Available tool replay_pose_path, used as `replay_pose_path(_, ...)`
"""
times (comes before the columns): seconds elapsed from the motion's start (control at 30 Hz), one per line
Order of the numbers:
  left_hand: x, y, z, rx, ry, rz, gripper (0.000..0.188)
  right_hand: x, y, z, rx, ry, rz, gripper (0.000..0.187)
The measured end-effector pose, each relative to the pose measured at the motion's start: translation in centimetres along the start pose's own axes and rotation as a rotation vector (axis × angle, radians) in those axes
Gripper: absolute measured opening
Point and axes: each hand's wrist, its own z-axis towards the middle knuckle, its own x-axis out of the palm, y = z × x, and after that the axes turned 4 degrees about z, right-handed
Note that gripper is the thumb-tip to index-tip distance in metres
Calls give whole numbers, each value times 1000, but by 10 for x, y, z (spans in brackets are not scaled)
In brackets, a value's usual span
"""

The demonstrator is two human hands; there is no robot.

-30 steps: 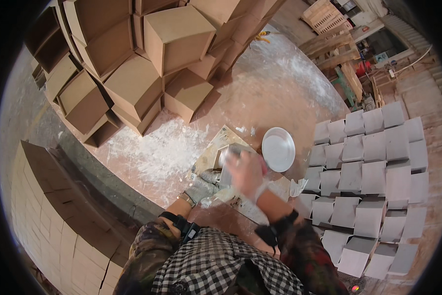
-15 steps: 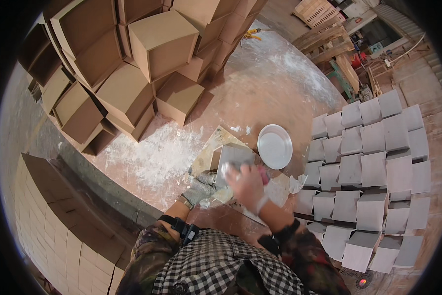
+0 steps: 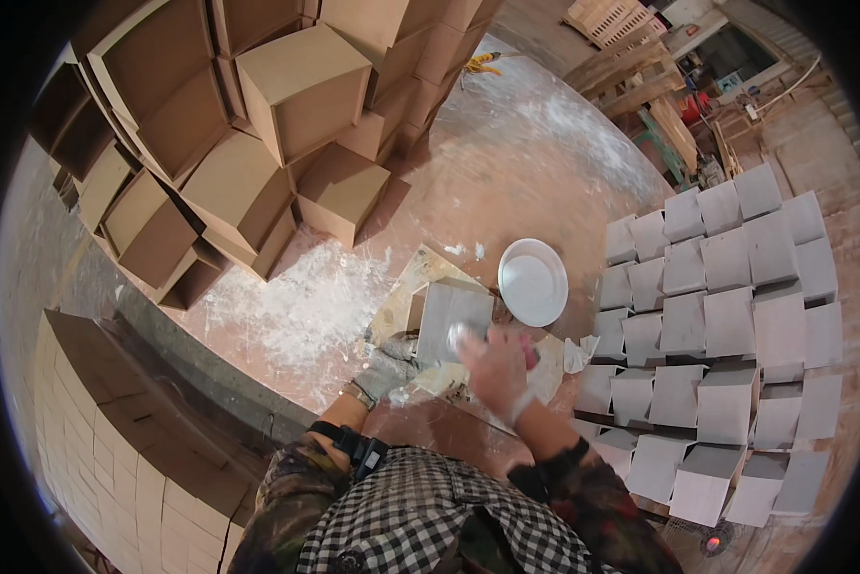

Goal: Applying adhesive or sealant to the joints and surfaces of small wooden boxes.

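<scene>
A small box (image 3: 459, 314), its top coated grey-white and its side plain brown, sits on a stained board (image 3: 416, 271) on the floor. My left hand (image 3: 388, 369), in a grey glove, holds the box by its near left edge. Over the box's near right part is my bare right hand (image 3: 497, 368), closed round something blurred by motion. A whitish rounded end shows at its fingers and a pink-red part at its right side; the thing's kind I cannot make out. Just beyond stands a round white basin (image 3: 533, 282) with pale contents.
Brown board boxes (image 3: 301, 96) are stacked high at the far left, more (image 3: 105, 440) at the near left. Rows of grey-white coated boxes (image 3: 722, 325) stand on the right. A crumpled white scrap (image 3: 579, 354) lies near the board; wooden pallets (image 3: 631, 72) stand far right.
My right hand has moved a little to the right and nearer to me across the box top. The left hand keeps its hold. The view has shifted slightly.
</scene>
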Motion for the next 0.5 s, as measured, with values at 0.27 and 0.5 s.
replay_pose_path(0.27,14,19,11,54,-41,-242,53,4,-50,39,40,-14,-2,26)
replay_pose_path(0.5,19,47,7,57,-99,-484,42,17,1,-1,52,-24,-65,31)
